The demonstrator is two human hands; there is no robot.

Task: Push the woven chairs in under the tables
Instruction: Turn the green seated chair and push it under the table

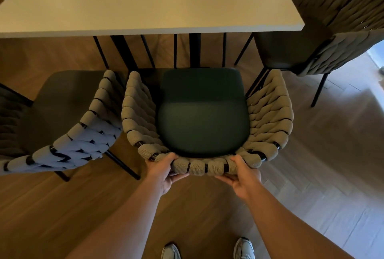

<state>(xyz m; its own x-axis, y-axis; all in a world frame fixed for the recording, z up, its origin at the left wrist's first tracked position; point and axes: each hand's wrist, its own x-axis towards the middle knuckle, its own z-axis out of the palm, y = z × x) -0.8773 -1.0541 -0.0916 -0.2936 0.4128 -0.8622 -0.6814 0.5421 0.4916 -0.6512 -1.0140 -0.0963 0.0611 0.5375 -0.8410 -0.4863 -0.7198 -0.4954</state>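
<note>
The left woven chair stands askew on the wooden floor, out in front of the white table. The left hand grips the backrest rim of the middle woven chair, fingers curled round the weave. This chair faces the table squarely, wholly short of its near edge. The right hand clasps the same rim further along. The right woven chair sits turned at the table's right corner.

head-worn view, steeply down, close
</note>
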